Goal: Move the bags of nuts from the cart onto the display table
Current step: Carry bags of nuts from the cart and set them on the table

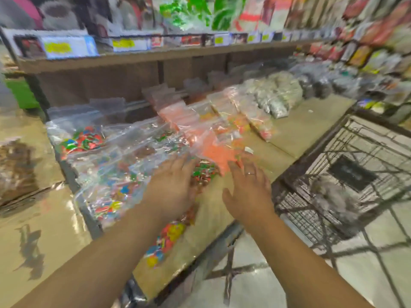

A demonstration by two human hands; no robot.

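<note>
My left hand (172,187) lies flat with fingers spread on clear bags of bright wrapped sweets (115,174) on the display table (311,123). My right hand (249,190), with a ring on one finger, hovers open just beside it, fingers toward an orange-filled bag (218,154). Neither hand grips anything. A wire cart (347,174) stands at the right against the table's edge, and a grey blurred bag (333,196) lies inside it. More grey and pale bags of nuts (280,94) are piled further along the table.
A wooden shelf with yellow price labels (124,44) runs above the table's back. Packaged goods hang on the wall at the right (373,47). Another table with brown goods (15,165) stands at the left across a glossy floor. The picture is blurred by motion.
</note>
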